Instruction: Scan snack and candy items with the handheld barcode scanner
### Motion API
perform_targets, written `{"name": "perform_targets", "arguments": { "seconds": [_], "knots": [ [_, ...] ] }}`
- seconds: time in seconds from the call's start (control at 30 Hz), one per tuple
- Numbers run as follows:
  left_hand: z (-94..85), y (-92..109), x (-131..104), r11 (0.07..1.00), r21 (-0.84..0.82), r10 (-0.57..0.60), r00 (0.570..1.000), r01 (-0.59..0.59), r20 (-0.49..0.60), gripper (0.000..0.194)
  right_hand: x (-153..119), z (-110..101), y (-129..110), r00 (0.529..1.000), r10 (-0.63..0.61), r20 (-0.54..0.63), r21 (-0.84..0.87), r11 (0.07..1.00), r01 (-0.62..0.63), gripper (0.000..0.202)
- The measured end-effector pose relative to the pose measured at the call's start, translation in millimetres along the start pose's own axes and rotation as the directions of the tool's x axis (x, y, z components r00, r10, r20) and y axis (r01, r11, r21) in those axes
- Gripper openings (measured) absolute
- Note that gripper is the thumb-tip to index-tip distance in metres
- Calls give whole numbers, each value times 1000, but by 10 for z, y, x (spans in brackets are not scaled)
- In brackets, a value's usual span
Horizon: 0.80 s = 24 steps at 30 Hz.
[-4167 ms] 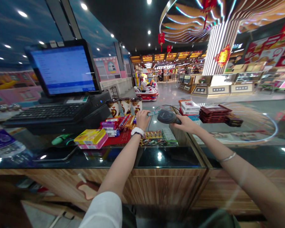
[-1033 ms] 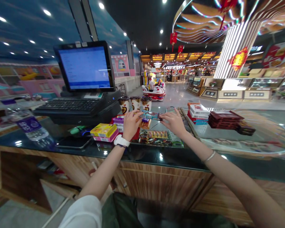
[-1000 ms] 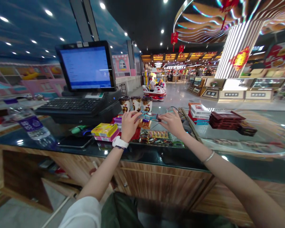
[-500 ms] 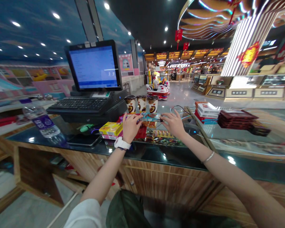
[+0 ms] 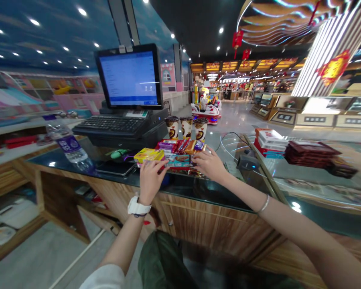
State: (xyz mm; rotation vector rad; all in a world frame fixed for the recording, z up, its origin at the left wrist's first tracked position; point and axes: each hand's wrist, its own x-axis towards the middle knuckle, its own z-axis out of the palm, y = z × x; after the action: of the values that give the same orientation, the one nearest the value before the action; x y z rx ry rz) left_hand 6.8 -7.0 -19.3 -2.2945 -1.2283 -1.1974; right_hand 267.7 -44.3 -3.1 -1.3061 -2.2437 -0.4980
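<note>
A light-blue snack packet (image 5: 182,160) lies across the front of a group of wrapped snack bars (image 5: 168,146) on the dark counter. The fingers of my right hand (image 5: 210,164) are closed on its right end. My left hand (image 5: 151,179), with a white watch on the wrist, is at the near edge of a yellow box (image 5: 149,154) stacked on a pink one. Its thumb is apart from its fingers, near the packet's left end, and no held thing shows in it. Three lidded paper cups (image 5: 186,128) stand in a row behind the bars.
A monitor (image 5: 129,78) and keyboard (image 5: 108,126) stand left of the cups. A water bottle (image 5: 72,146) and a dark tablet-like device (image 5: 117,168) are farther left. To the right are a black scanner-like device (image 5: 248,160), stacked boxes (image 5: 269,142) and brown packs (image 5: 311,152).
The light-blue packet, earlier raised between both hands, is now lower and nearer, against the bars. My left hand has moved left and down, off the packet, to the yellow box.
</note>
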Motion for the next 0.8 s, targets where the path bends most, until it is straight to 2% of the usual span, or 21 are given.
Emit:
{"name": "perform_targets", "arguments": {
  "seconds": [0.17,0.37,0.53,0.63,0.8],
  "knots": [
    [-127,-222,-239,999,-13,-41,999,42,34,22,66,20,-387,992,-65,108,-43,997,70,16],
    [-52,-264,-296,998,-16,-62,989,65,131,24,66,79,-613,984,48,174,-134,991,-25,14],
    [19,-135,-338,994,28,-108,985,106,132,27,-83,239,-795,967,202,157,-108,976,-187,31],
    [29,-1,-405,995,59,-88,988,81,128,31,-207,335,-857,955,276,112,-70,961,-269,40],
    [80,162,-366,1000,21,-23,976,19,216,35,-230,313,-729,940,324,104,-87,945,-316,39]
  ]
}}
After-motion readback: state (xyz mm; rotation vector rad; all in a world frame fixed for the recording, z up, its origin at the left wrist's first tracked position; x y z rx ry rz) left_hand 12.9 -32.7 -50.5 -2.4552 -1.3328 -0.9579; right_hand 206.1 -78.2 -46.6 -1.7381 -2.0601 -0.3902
